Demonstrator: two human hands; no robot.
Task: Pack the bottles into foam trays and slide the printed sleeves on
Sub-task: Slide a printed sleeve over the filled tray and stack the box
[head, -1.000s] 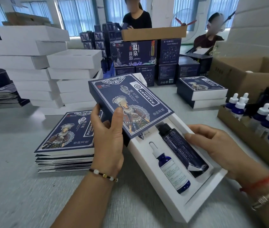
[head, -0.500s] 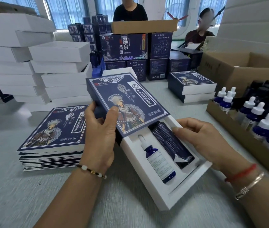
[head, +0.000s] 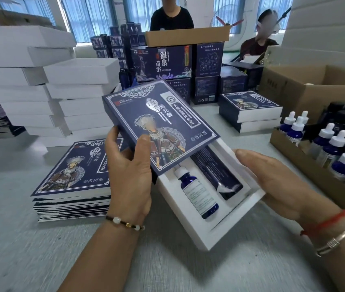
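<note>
A white foam tray [head: 190, 220] lies tilted in front of me, with a blue dropper bottle [head: 196, 193] and a dark tube [head: 215, 171] in its two recesses. A navy printed sleeve [head: 156, 123] covers the tray's far half. My left hand [head: 128, 175] grips the sleeve's left edge, thumb on its printed face. My right hand [head: 270, 178] lies with straight fingers against the tray's right side.
A stack of flat printed sleeves [head: 72, 175] lies to the left. White boxes [head: 47, 85] are piled behind it. A cardboard tray of dropper bottles [head: 336, 152] stands at the right, sleeved boxes [head: 249, 110] beyond. Two people stand or sit at the far side.
The sleeve has slid further down over the tray, hiding more of the bottle and the tube. Both hands stayed on the sleeve and the tray.
</note>
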